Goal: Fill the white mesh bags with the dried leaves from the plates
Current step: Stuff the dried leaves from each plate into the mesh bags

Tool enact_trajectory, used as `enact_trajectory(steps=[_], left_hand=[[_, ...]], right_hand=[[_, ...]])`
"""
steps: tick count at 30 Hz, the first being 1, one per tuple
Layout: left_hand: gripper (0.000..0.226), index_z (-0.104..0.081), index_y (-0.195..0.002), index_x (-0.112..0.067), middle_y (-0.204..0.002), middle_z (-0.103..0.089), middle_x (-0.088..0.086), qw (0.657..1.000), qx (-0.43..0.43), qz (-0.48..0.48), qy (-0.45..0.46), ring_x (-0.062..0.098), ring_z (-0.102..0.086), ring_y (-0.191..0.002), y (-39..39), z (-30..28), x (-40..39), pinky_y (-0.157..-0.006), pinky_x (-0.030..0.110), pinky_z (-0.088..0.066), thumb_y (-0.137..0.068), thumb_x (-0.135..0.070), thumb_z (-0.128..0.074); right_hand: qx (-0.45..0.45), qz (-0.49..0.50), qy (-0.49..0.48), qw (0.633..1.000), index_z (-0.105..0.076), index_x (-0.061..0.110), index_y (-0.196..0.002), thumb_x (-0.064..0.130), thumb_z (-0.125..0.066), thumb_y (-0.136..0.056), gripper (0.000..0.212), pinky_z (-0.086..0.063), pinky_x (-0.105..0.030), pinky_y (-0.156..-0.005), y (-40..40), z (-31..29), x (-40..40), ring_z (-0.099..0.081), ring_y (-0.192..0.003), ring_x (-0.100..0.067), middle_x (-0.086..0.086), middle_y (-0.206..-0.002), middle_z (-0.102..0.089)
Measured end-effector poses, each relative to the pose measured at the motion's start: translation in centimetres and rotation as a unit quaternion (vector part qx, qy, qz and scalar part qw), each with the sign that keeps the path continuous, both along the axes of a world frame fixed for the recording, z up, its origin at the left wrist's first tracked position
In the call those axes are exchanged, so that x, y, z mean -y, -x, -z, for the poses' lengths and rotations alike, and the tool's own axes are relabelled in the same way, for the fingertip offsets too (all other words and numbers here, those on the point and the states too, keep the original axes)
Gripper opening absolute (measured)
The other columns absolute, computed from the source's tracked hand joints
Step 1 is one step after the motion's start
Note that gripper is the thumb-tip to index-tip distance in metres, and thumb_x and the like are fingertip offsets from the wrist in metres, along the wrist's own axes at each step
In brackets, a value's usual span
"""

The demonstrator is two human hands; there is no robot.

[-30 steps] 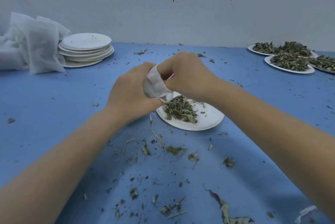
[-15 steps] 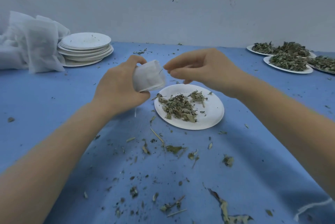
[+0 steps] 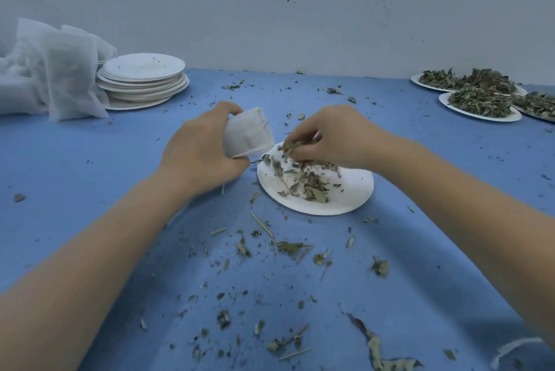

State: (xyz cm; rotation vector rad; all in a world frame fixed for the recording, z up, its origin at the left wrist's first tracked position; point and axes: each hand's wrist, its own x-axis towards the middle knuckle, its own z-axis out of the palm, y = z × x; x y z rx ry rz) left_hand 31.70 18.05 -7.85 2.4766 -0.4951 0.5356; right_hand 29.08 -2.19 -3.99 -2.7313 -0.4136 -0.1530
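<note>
My left hand (image 3: 199, 151) grips a small white mesh bag (image 3: 248, 136), held just left of a white plate (image 3: 351, 190) in the middle of the blue table. Dried leaves (image 3: 303, 183) lie on the plate's left half. Over the plate's far-left edge, my right hand (image 3: 333, 136) has its fingers curled down into the leaves and pinches a clump of them. The bag's opening faces away from the camera; what it contains is hidden.
A stack of white plates (image 3: 144, 79) and a pile of white mesh bags (image 3: 54, 76) sit at the far left. Three plates heaped with dried leaves (image 3: 480, 100) stand at the far right. Loose leaf bits (image 3: 288, 247) litter the blue cloth in front.
My hands have parted from the bag's top. The left hand lowered the bag a little to the left, and the right hand dropped onto the plate and gathered leaves.
</note>
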Motion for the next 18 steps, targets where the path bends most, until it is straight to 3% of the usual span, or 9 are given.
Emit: enact_trajectory(steps=[6, 8, 11, 14, 18], left_hand=[[0.053, -0.047, -0.117, -0.023, -0.102, -0.056, -0.003, 1.0, -0.011, -0.005, -0.025, 0.022, -0.048, -0.084, 0.2, -0.2, 0.1, -0.074, 0.036, -0.044, -0.068, -0.021, -0.069], [0.054, -0.047, -0.118, -0.021, -0.107, -0.059, 0.001, 0.999, -0.007, 0.001, -0.039, 0.022, -0.048, -0.084, 0.4, -0.2, 0.4, -0.071, 0.035, -0.043, -0.068, -0.022, -0.069], [0.055, -0.048, -0.118, -0.021, -0.107, -0.06, 0.003, 0.999, 0.009, 0.018, -0.048, 0.022, -0.048, -0.082, 0.7, -0.3, 1.0, -0.067, 0.031, -0.039, -0.067, -0.025, -0.068], [0.055, -0.05, -0.116, -0.02, -0.098, -0.058, 0.0, 0.999, 0.018, 0.036, -0.01, 0.025, -0.053, -0.084, 1.0, -0.3, 1.5, -0.068, 0.033, -0.043, -0.065, -0.024, -0.071], [0.052, -0.051, -0.112, -0.022, -0.091, -0.059, -0.004, 0.998, 0.008, 0.048, 0.033, 0.02, -0.054, -0.081, 1.3, 0.0, 2.0, -0.066, 0.033, -0.045, -0.064, -0.028, -0.071]], right_hand=[[0.052, 0.018, -0.071, 0.996, -0.073, 0.029, -0.093, 0.024, -0.07, -0.083, 0.012, -0.04, -0.003, -0.056, 1.0, -2.1, 1.7, -0.052, -0.053, 0.014, 0.027, -0.055, -0.056], [0.066, 0.002, -0.056, 0.996, -0.072, 0.029, -0.098, 0.024, -0.067, -0.085, 0.014, -0.041, -0.004, -0.061, 1.4, -2.4, 1.2, -0.053, -0.059, 0.013, 0.024, -0.066, -0.06], [0.085, -0.024, 0.006, 0.996, -0.07, 0.029, -0.106, 0.026, -0.065, -0.087, 0.02, -0.039, -0.009, -0.069, 1.7, -2.4, -0.1, -0.052, -0.068, -0.003, 0.009, -0.085, -0.067], [0.112, -0.058, 0.04, 0.991, -0.071, 0.027, -0.105, 0.022, -0.063, -0.087, 0.02, -0.037, -0.015, -0.065, 1.7, -1.9, -1.5, -0.052, -0.07, -0.011, 0.005, -0.08, -0.064], [0.109, -0.059, -0.091, 0.988, -0.072, 0.015, -0.101, 0.014, -0.065, -0.084, 0.018, -0.042, -0.017, -0.07, 1.9, -1.0, -2.1, -0.058, -0.077, -0.015, -0.002, -0.082, -0.072]])
